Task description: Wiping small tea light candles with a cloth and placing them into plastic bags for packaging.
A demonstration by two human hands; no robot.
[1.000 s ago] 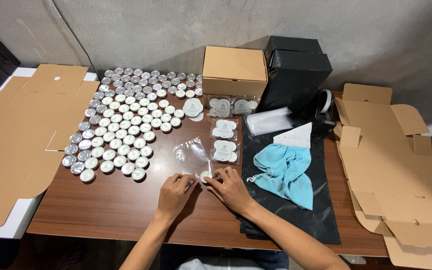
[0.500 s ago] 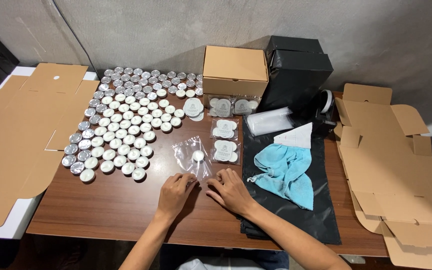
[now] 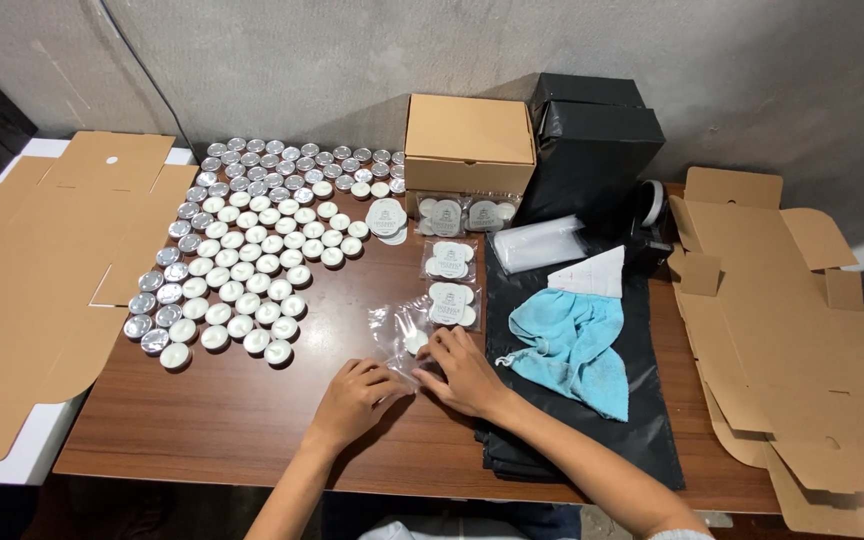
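My left hand [image 3: 354,395] rests palm down on the table [image 3: 202,420] near its front edge, fingers curled, the fingertips pressing on the near end of a small clear bag [image 3: 404,338]. My right hand [image 3: 464,372] lies just beside it, also palm down and half closed, its fingertips touching the same bag from the right. Whether either hand pinches the plastic or only presses it flat I cannot tell. The bag lies flat on the wood a little inside the front edge, about midway along it, with one white candle [image 3: 415,342] inside.

Just beyond the bag, packed bags [image 3: 452,303] lie in a short line running towards the back edge, ending at a closed brown box [image 3: 469,142]. Loose tealights [image 3: 252,250] in silver cups fill the left rear part of the table in tight rows. A black sheet [image 3: 642,440] covers the right side from front edge to back; my right forearm crosses its near corner. On it lie a blue cloth [image 3: 577,345], a white paper [image 3: 597,272] and a roll of clear plastic [image 3: 542,243]. A black box [image 3: 592,150] stands at the back edge. Flat cardboard [image 3: 42,290] hangs over the left end, and more cardboard [image 3: 802,330] over the right end.
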